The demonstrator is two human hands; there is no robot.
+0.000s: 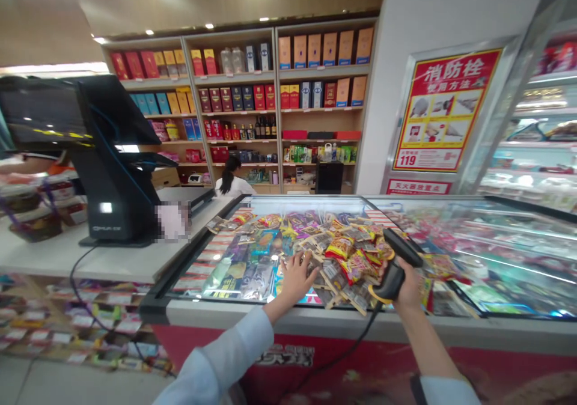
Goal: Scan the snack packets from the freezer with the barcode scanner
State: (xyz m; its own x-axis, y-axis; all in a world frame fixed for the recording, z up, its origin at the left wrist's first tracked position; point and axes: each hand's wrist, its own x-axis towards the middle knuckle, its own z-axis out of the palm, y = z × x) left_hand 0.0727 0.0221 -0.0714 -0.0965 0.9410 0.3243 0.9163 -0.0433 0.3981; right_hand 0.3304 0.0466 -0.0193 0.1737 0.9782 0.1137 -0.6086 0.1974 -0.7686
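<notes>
A black barcode scanner with yellow trim [391, 280] is gripped by its handle in my right hand [408, 289], over the right side of a pile of snack packets. Its cable hangs down the front of the freezer. With fingers spread, my left hand [297, 277] rests at the pile's left edge, touching small brown packets with wooden sticks [331, 276]. Between the hands lie red and yellow snack packets [340, 247], heaped on the freezer's glass lid [243, 267]. Whether anything lies under my left palm is hidden.
The chest freezer [198, 315] spans the front. To the left, a checkout screen [108, 152] stands on a white counter [135, 262]. A person [233, 179] is behind the freezer, before shelves of boxed goods [277, 101]. A red fire-hydrant poster [448, 110] hangs at right.
</notes>
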